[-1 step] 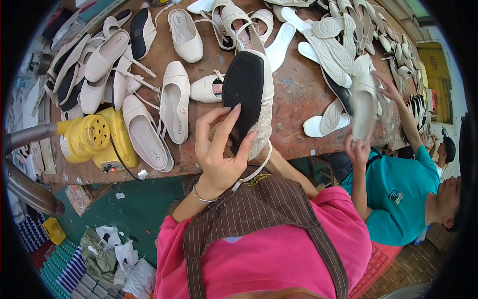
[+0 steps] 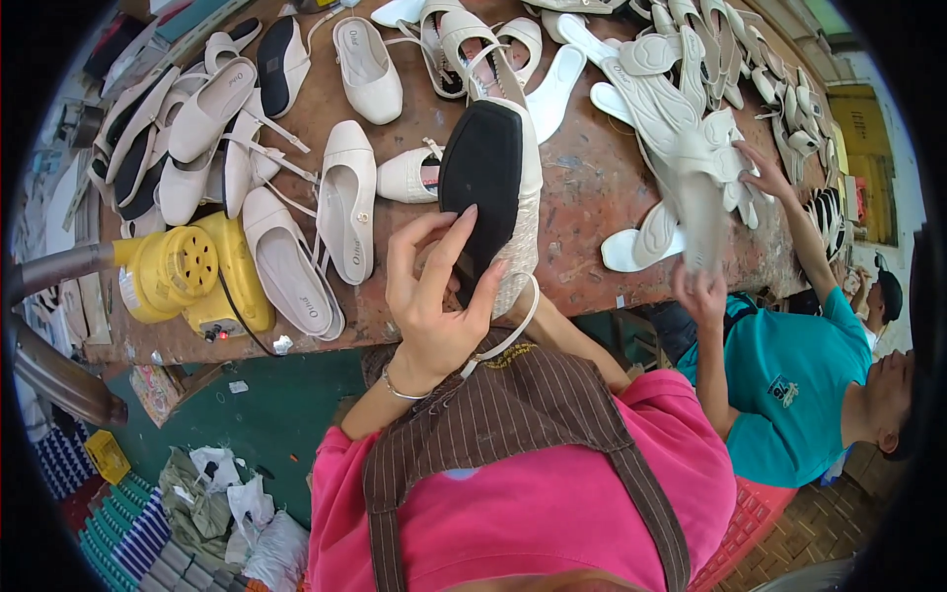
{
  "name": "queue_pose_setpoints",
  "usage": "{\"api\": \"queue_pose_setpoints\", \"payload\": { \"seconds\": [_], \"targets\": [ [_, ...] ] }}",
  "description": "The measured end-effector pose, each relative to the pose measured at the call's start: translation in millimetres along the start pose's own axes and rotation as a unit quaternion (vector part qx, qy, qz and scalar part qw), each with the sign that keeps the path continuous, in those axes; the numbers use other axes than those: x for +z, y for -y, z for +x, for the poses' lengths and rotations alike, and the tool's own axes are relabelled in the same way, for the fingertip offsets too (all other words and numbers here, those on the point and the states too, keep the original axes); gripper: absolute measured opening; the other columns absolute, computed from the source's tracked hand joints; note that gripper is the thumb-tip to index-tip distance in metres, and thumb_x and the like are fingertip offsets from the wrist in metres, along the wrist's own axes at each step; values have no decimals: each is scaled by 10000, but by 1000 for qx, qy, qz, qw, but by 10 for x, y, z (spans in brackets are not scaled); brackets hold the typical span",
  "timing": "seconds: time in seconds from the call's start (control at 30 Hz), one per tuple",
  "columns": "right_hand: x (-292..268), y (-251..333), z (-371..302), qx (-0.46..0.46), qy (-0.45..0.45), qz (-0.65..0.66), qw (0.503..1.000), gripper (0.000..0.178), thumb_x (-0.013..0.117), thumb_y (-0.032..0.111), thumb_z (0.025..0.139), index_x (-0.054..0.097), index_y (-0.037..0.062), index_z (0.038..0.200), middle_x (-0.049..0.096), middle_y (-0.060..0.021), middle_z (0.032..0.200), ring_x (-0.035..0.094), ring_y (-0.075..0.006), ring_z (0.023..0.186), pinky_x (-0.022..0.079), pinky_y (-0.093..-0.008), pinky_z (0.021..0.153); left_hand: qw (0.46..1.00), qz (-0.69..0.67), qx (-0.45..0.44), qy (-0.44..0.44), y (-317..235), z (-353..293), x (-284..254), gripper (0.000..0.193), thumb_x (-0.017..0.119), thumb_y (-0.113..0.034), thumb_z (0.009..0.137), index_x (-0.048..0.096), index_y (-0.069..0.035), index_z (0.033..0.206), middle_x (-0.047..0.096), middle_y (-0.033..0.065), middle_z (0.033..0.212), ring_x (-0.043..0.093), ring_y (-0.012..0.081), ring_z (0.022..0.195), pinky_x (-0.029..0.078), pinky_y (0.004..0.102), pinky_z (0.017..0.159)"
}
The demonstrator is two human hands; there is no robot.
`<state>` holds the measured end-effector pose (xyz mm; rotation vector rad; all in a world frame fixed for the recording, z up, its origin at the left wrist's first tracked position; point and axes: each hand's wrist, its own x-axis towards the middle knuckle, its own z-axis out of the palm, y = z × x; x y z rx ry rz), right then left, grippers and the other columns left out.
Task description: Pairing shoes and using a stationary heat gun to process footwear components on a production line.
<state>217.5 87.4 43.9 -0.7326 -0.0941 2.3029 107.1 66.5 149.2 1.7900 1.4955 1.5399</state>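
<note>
My left hand (image 2: pixel 434 296) is closed on a cream strapped flat shoe (image 2: pixel 530 197), fingertips on its black sole (image 2: pixel 480 168) and thumb along its pleated side. The shoe is turned sole toward me, toe away, its thin strap (image 2: pixel 528 306) looping down near my wrist. My right forearm (image 2: pixel 572 340) reaches up behind the shoe; the shoe hides that hand, so its grip does not show. Just beyond the toe lies another cream shoe (image 2: pixel 483 49). To the left of my left hand rests a cream flat (image 2: pixel 347 197), with a smaller cream shoe (image 2: pixel 402 178) beside it.
A yellow blower-like machine (image 2: pixel 197 271) stands at the table's left edge. Cream shoes (image 2: pixel 212 109) pile up behind it. At right, a co-worker in a teal shirt (image 2: pixel 799 390) handles a blurred pale shoe (image 2: pixel 702 212) near stacked insoles (image 2: pixel 651 109).
My hands and the shoe stay still. The co-worker's near hand and the pale shoe have shifted slightly left, and the shoe is blurred.
</note>
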Motion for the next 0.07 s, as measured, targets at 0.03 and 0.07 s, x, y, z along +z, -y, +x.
{"api": "queue_pose_setpoints", "payload": {
  "seconds": [0.03, 0.07],
  "targets": [
    [116, 36, 5, 30, -95, -22, 995, 321, 462, 225, 935, 475, 49, 1203, 567, -76, 1037, 583, -184, 858, 519, -242, 675, 999, -6, -36, 18, -19, -18, -13, 493, 751, -32, 664, 592, 2, 1129, 505, 142, 1075, 567, 206, 853, 452, 239, 606],
    [107, 29, 13, 31, -95, -21, 995, 321, 462, 225, 935, 475, 49, 1203, 567, -76, 1037, 583, -184, 858, 519, -242, 675, 997, -12, -72, 36, -23, -31, -19, 511, 748, -22, 672, 575, 8, 1151, 498, 151, 1085, 562, 219, 899, 477, 257, 723]
  ]
}}
